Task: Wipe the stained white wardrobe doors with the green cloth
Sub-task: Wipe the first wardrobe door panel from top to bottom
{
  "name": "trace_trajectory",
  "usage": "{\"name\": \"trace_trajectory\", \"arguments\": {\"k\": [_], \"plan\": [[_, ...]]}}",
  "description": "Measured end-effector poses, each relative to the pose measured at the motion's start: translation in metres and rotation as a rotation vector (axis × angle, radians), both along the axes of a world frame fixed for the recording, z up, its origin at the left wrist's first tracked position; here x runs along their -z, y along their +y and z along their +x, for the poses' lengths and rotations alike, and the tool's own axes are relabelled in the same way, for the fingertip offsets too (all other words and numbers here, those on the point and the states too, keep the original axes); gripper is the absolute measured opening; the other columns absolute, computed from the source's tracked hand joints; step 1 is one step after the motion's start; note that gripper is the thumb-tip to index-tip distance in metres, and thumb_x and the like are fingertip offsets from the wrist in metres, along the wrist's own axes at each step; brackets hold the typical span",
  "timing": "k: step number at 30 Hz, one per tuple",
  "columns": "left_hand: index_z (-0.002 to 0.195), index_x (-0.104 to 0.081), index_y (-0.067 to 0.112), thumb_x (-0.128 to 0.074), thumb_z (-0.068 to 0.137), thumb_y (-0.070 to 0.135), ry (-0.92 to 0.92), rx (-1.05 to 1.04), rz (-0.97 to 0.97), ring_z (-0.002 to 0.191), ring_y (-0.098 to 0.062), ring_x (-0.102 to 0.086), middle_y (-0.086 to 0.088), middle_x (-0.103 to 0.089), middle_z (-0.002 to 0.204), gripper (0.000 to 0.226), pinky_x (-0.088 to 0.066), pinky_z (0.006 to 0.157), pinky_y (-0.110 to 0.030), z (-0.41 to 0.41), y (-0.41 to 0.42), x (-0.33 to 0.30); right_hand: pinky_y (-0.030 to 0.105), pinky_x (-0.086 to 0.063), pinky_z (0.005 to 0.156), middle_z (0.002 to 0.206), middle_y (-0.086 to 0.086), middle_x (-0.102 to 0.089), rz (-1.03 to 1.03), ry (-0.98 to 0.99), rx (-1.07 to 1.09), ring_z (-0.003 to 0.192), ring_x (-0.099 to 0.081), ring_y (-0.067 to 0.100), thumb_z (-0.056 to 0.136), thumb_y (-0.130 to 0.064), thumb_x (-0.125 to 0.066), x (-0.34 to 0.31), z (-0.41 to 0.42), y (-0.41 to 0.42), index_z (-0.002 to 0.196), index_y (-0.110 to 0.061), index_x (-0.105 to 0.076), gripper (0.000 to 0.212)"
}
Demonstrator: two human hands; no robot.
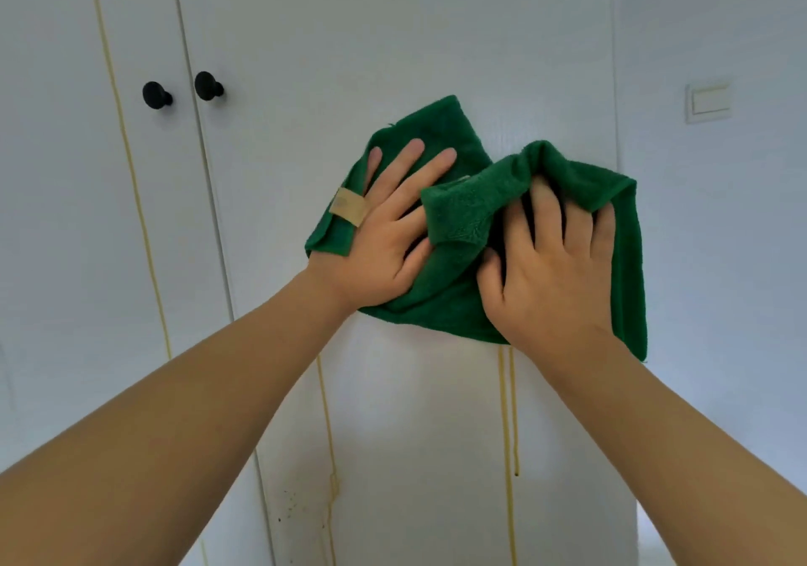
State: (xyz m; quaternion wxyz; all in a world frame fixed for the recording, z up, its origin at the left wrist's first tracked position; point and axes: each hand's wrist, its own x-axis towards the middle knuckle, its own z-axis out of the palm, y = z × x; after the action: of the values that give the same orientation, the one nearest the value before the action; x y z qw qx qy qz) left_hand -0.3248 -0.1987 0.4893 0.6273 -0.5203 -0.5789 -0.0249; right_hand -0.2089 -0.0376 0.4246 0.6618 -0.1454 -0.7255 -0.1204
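Now both hands (384,233) (550,268) press green cloth (454,299) near door's (393,41) right edge.

no readable text, labels, brands or numbers anywhere

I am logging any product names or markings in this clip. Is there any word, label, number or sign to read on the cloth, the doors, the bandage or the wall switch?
None can be read.
green cloth: no tag or print shows.
wardrobe doors: plain white, only yellow drip stains and black knobs.
Plaster on the left hand: a faint mark, too blurred to read.
wall switch: blank as far as shows.
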Motion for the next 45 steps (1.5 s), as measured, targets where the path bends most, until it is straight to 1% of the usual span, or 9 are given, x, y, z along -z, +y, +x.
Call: {"name": "trace_trajectory", "arguments": {"k": [4,6,8,15,25,30,35,41,45], "plan": [[0.156,-0.037,0.017,-0.036,0.101,0.037,-0.275,-0.111,0.315,0.155,-0.032,-0.013,-0.007,-0.024,0.166,0.058,-0.003,0.124,-0.055,0.0,-0.01,0.031,0.061,-0.017,0.112,0.139,0.019,-0.046,-0.005,0.071,-0.039,0.128,-0.032,0.038,0.087,-0.036,-0.048,-0.013,-0.009,0.001,0.124,-0.005,-0.048,0.048],[0.159,-0.029,0.018,-0.034,0.1,0.038,-0.355,-0.201,0.399,0.156,-0.03,-0.009,-0.006,-0.018,0.168,0.062,-0.001,0.125,-0.054,-0.001,-0.019,0.043,0.06,-0.017,0.111,0.135,0.02,-0.047,0.01,0.111,-0.078,0.124,-0.032,0.036,0.088,-0.037,-0.046,-0.023,-0.017,-0.006,0.112,-0.007,-0.043,0.039],[0.159,-0.029,0.018,-0.032,0.099,0.038,-0.403,-0.243,0.455,0.156,-0.03,-0.007,-0.005,-0.017,0.168,0.063,-0.002,0.125,-0.054,-0.002,-0.022,0.048,0.059,-0.014,0.112,0.137,0.021,-0.047,0.064,0.112,-0.091,0.125,-0.03,0.035,0.091,-0.039,-0.045,-0.032,-0.024,-0.013,0.111,-0.008,-0.04,0.037],[0.159,-0.026,0.018,-0.031,0.099,0.042,-0.481,-0.228,0.596,0.156,-0.029,-0.008,-0.006,-0.017,0.168,0.065,-0.004,0.125,-0.054,-0.011,-0.03,0.052,0.059,-0.011,0.119,0.151,0.022,-0.036,0.086,0.043,-0.108,0.139,-0.029,0.042,0.101,-0.042,-0.033,-0.042,-0.039,-0.039,0.145,-0.001,-0.034,0.06],[0.161,-0.02,0.014,-0.024,0.1,0.042,-0.659,-0.248,0.862,0.156,-0.029,-0.003,-0.008,-0.011,0.169,0.067,-0.001,0.125,-0.053,-0.036,-0.067,0.097,0.057,-0.005,0.119,0.162,0.012,-0.022,0.188,-0.135,-0.069,0.141,-0.029,0.038,0.099,-0.042,-0.036,-0.01,-0.06,-0.081,0.153,-0.006,-0.029,0.065],[0.161,-0.019,0.014,-0.023,0.102,0.044,-0.69,-0.248,0.925,0.156,-0.031,-0.003,-0.008,-0.01,0.169,0.066,0.0,0.124,-0.052,-0.039,-0.064,0.103,0.055,-0.008,0.12,0.162,0.008,-0.024,0.257,-0.145,-0.094,0.137,-0.036,0.035,0.101,-0.042,-0.034,0.004,-0.064,-0.085,0.153,-0.012,-0.032,0.06],[0.161,-0.014,0.016,-0.011,0.099,0.05,-0.83,-0.287,1.143,0.156,-0.032,-0.006,-0.007,-0.01,0.169,0.071,-0.003,0.123,-0.055,-0.027,-0.042,0.107,0.054,-0.009,0.121,0.162,0.007,-0.023,0.31,-0.18,-0.123,0.14,-0.037,0.033,0.099,-0.043,-0.035,0.006,-0.057,-0.074,0.153,-0.015,-0.034,0.061],[0.162,-0.008,0.015,-0.027,0.109,0.032,-0.999,-0.268,1.263,0.156,-0.028,0.002,-0.005,-0.002,0.17,0.058,0.002,0.123,-0.053,-0.01,-0.018,0.106,0.054,-0.012,0.12,0.162,0.006,-0.026,0.299,-0.159,-0.115,0.138,-0.04,0.032,0.098,-0.041,-0.036,0.015,-0.042,-0.051,0.153,-0.016,-0.034,0.061],[0.161,-0.011,0.01,-0.008,0.097,0.039,-0.979,-0.252,1.25,0.156,-0.03,0.001,-0.007,-0.003,0.17,0.07,0.002,0.123,-0.055,0.004,0.003,0.105,0.053,-0.012,0.121,0.161,0.006,-0.026,0.271,-0.153,-0.103,0.139,-0.039,0.032,0.099,-0.042,-0.036,0.021,-0.029,-0.031,0.154,-0.017,-0.034,0.06]]}}
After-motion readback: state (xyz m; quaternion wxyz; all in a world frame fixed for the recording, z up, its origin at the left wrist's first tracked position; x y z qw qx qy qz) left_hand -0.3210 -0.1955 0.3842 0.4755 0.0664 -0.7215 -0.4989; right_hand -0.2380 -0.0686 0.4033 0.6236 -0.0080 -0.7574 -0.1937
